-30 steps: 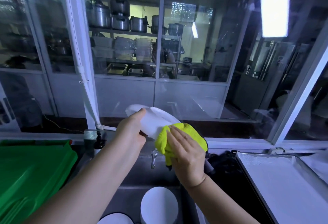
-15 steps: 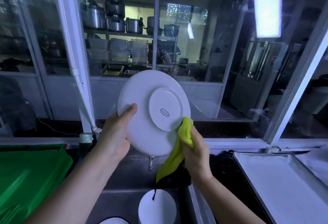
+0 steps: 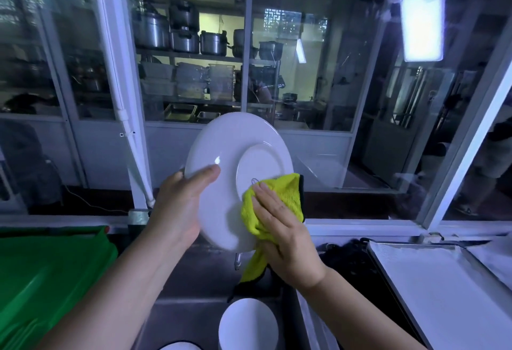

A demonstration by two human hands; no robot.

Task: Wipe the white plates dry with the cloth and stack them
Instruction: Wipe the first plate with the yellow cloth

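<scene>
Plate: the white plate (image 3: 221,155) was held upright above the sink (image 3: 194,275), its underside and foot ring turned to the person, probably so the back could be dried and any drips would fall into the basin.
Left hand: the left hand (image 3: 177,211) gripped the plate's left rim above the sink. The thumb lay flat across the underside and the other fingers were hidden behind the plate. An edge grip like this left the surface free for wiping.
Right hand: the right hand (image 3: 285,227) pressed flat above the sink, fingers straight and close together, which spread the pressure.
Cloth: the yellow cloth (image 3: 279,194) was sandwiched between that palm and the plate's lower right, its loose tail hanging toward the sink.
Waiting plates: more white plates (image 3: 248,324) lay in the sink, seemingly not yet wiped.
Metal tray: the metal tray (image 3: 443,294), right of the sink, looked a likely stacking spot.
Green crate: the green crate (image 3: 50,275) sat left of the sink.
</scene>
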